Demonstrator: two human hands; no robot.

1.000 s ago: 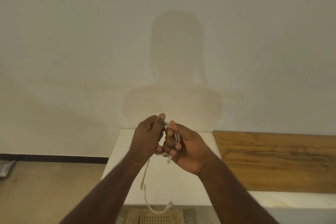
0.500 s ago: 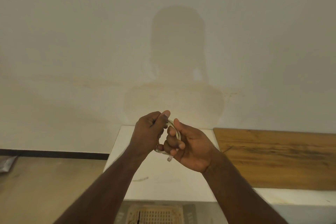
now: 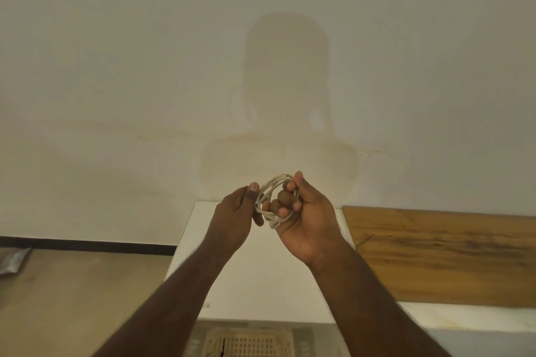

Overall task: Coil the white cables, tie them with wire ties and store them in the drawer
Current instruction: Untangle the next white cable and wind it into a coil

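A flat white rectangular surface (image 3: 255, 278) is sitting in the lower middle of the frame, its far edge lying against the pale wall. A brown wooden board (image 3: 441, 255) with darker grain streaks is lying on a white ledge at the lower right, just beside the white top's right edge. The tan floor (image 3: 78, 293) is spreading across the lower left, and a crumpled grey piece (image 3: 13, 261), too blurred to identify, is lying on it at the left edge. A beige perforated basket-like thing (image 3: 249, 342) is showing at the bottom centre.
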